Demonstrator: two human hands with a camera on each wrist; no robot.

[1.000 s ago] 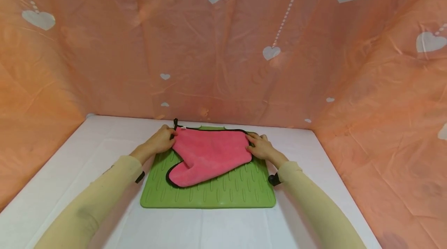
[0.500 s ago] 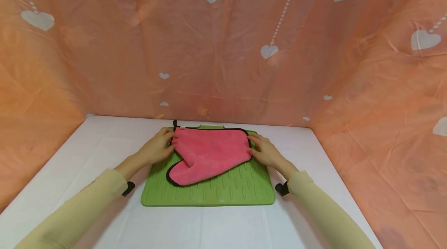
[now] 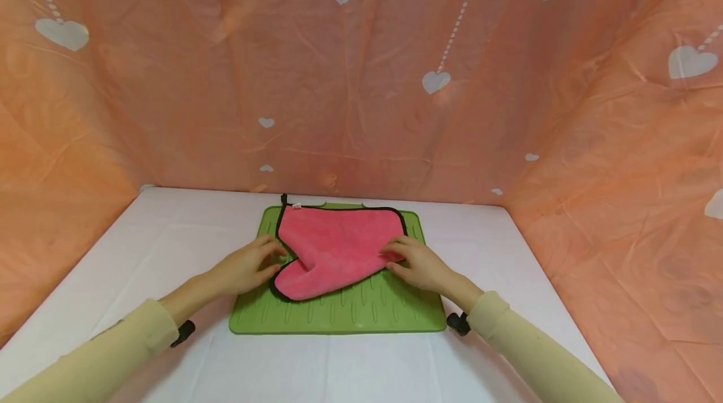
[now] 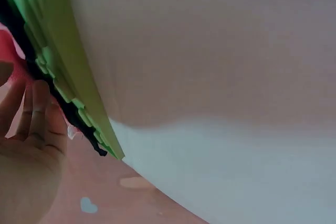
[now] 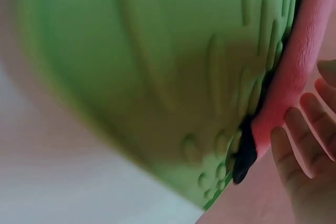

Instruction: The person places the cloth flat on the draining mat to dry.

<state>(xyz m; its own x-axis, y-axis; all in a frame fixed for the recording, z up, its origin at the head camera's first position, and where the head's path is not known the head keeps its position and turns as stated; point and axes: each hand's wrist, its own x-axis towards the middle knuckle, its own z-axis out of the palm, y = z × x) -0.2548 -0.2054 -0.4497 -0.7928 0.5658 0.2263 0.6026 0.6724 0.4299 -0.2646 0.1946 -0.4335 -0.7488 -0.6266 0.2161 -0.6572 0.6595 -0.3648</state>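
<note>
A pink oven mitt with black trim lies flat on a green ridged mat, its thumb part toward the front left. Beside the notch between thumb and cuff is my left hand, fingers loosely bent and holding nothing. My right hand hovers at the mitt's lower right edge with relaxed fingers; whether the fingertips touch the cloth I cannot tell. In the right wrist view, the spread fingers are close to the pink mitt. The left wrist view has the fingers near the black trim.
A white-covered table lies beneath the mat. An orange curtain printed with white hearts closes off the back and both sides. A small black loop sticks up from the mitt's far left corner.
Both hands have come off the mitt's left and right ends and moved toward the front. The right hand has also shifted slightly inward over the mitt. The mitt and mat have stayed in place.
</note>
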